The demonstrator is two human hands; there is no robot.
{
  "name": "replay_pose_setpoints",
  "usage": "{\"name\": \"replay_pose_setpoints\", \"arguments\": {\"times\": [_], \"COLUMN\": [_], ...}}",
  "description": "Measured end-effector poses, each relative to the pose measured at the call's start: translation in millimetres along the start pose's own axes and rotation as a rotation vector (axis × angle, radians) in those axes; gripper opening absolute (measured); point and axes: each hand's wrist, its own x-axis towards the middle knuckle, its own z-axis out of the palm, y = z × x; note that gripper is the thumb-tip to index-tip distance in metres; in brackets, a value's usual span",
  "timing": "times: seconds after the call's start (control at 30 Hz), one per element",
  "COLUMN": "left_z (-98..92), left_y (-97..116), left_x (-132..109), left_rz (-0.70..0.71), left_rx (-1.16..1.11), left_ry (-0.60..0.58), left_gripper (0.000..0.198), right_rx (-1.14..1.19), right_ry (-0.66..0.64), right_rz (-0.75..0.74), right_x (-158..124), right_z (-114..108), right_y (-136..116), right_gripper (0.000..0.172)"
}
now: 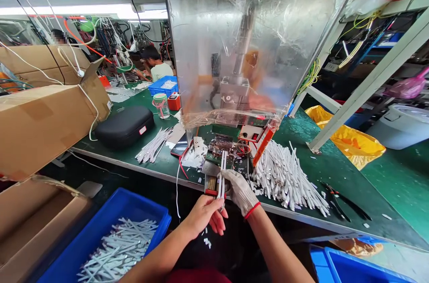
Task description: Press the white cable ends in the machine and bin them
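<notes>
Head view: a person's two hands meet at the near edge of a green workbench (323,167), in front of a small machine. Between them is a pair of white strips (220,183), long and slim, lying side by side and pointing away from the person. The bare left hand (209,214) has its thumb and fingers closed on the near end of the strips. The right hand (238,188), in a white knitted glove with a red cuff, pinches the same strips farther along; their far ends reach the machine bed (224,144).

Above stands a large, see-through shield (197,19), wrinkled and taped, with blurred machine parts visible behind it. A control box (250,133) with a red switch sits below the shield's lower edge.

On the bench to the right, a big heap of white strips (284,176) spreads beside the machine, and cutters (351,204) with black handles lie farther right. To the left are a smaller bundle of strips (154,145), a black zip-up case (124,126) and a clear jar (161,106).

At near left, a blue bin (115,198) holds many loose strips, next to open cardboard boxes (36,129). On the far side, another person (161,70) in a pale top sits near a blue tray (154,89). At far right, a yellow bag (355,142) lies by a pale bucket (402,126).
</notes>
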Motion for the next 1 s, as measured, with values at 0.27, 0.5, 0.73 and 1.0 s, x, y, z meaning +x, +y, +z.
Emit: {"name": "replay_pose_setpoints", "arguments": {"times": [0.27, 0.5, 0.73, 1.0], "left_z": [-0.8, -1.4, 1.3, 6.5], "left_y": [5.0, 3.5, 6.9, 7.3], "left_x": [-1.1, -1.5, 2.5, 5.9], "left_rz": [-0.023, -0.034, -0.111, -0.085], "left_rx": [-0.01, -0.026, -0.116, -0.077], "left_ry": [-0.015, -0.026, -0.065, -0.036], "left_gripper": [0.06, 0.062, 0.076, 0.077], "right_rx": [-0.025, -0.01, -0.078, -0.07], "right_ry": [0.019, 0.035, 0.098, 0.119], "right_rz": [-0.013, -0.005, -0.077, -0.107], "right_x": [3.5, 2.0, 22.5, 38.1], "right_z": [-2.8, 0.3, 1.5, 6.3], "right_y": [2.6, 0.3, -10.6, -17.3], "right_gripper": [0.031, 0.028, 0.027, 0.025]}}
